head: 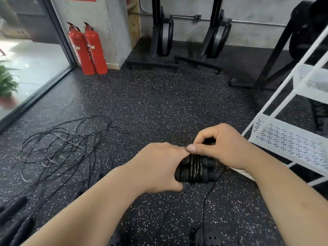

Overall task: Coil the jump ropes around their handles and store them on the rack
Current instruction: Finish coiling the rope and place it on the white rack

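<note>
Head: 2 black ribbed handles (195,170), rope-wrapped.

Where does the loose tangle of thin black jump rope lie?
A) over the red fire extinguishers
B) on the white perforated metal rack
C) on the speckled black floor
C: the tangle of thin black rope sprawls on the speckled black rubber floor, apart from the white perforated metal rack.

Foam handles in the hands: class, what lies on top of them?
Several turns of black rope wrap the middle of the handles. The left hand and right hand hide their far side.
</note>
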### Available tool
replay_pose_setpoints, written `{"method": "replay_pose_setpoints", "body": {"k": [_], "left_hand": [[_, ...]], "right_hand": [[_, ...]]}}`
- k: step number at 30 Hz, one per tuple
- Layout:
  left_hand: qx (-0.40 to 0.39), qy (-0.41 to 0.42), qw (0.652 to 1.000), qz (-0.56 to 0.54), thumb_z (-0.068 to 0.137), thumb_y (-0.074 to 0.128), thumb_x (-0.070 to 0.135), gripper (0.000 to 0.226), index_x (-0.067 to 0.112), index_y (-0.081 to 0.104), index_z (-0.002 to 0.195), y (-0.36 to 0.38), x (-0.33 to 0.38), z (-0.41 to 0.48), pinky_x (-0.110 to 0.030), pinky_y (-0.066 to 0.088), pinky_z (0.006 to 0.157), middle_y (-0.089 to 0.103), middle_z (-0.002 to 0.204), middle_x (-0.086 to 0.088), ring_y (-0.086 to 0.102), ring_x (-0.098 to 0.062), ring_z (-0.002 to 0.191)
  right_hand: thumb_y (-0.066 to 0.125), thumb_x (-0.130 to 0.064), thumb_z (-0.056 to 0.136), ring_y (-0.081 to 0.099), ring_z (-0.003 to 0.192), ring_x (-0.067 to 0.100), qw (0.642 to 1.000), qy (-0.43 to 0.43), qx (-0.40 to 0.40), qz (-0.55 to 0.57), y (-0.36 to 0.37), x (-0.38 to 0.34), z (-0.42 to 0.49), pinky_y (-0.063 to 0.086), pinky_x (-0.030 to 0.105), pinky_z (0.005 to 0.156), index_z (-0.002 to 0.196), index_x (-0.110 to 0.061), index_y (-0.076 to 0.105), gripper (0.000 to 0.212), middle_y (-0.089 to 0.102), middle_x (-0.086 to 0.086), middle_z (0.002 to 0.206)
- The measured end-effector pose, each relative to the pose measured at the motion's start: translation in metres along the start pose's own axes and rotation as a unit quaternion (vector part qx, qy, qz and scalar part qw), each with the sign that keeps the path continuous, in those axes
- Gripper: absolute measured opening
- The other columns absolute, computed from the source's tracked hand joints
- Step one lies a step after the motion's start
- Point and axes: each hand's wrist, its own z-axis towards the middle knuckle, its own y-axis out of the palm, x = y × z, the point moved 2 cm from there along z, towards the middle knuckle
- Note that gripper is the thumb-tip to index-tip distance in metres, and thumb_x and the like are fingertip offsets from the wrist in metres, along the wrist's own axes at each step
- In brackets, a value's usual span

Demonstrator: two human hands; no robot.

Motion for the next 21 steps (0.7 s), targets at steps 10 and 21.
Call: {"method": "replay_pose_setpoints", "body": {"k": [10,21], "left_hand": [[0.136,-0.084,0.961,-0.227,0.078,0.083,0.037,0.060,0.042,0.039,0.118,-0.013,0.001,-0.003,-0.031,0.053,0.070,0.069,0.091,0.012,0.064,-0.007,0.075],[0.227,-0.313,0.906,-0.174,0.083,0.081,0.044,0.058,0.026,0.036,0.115,-0.017,-0.035,-0.002,-0.039,0.051,0.068,0.063,0.089,0.010,0.064,-0.016,0.075]], "right_hand": [[0.076,-0.019,0.097,0.060,0.071,0.014,0.955,0.080,0.039,0.284,0.018,0.002,0.006,0.051,0.028,0.070,0.073,-0.017,0.074,0.025,0.067,0.002,0.073],[0.049,-0.036,0.112,0.051,0.050,0.007,0.993,0.061,0.054,-0.089,0.074,-0.017,0.009,0.037,0.028,0.052,0.082,-0.027,0.059,0.032,0.059,-0.007,0.064]]}}
